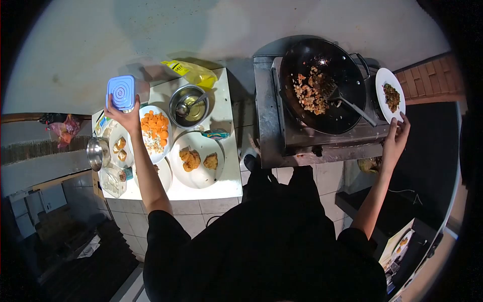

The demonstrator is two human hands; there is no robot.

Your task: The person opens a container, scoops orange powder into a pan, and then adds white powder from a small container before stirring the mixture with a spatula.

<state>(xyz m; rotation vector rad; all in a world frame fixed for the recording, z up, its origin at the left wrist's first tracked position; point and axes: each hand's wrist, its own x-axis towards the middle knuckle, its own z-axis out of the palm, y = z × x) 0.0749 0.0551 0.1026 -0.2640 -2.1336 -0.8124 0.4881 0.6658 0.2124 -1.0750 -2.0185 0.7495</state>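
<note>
My left hand is closed around a container with a blue lid, held over the far left of the white table. On the right, my right hand grips the near rim of a white plate that carries a small heap of dark minced food. Left of that plate sits a black wok on the stove. Chopped, browned food lies in the wok, with a metal spatula resting in it, its handle toward the right.
The white table bears a plate of orange carrot pieces, a plate with fried pieces, a steel bowl with a ladle, and a yellow pouch. The steel stove has a front edge near my legs.
</note>
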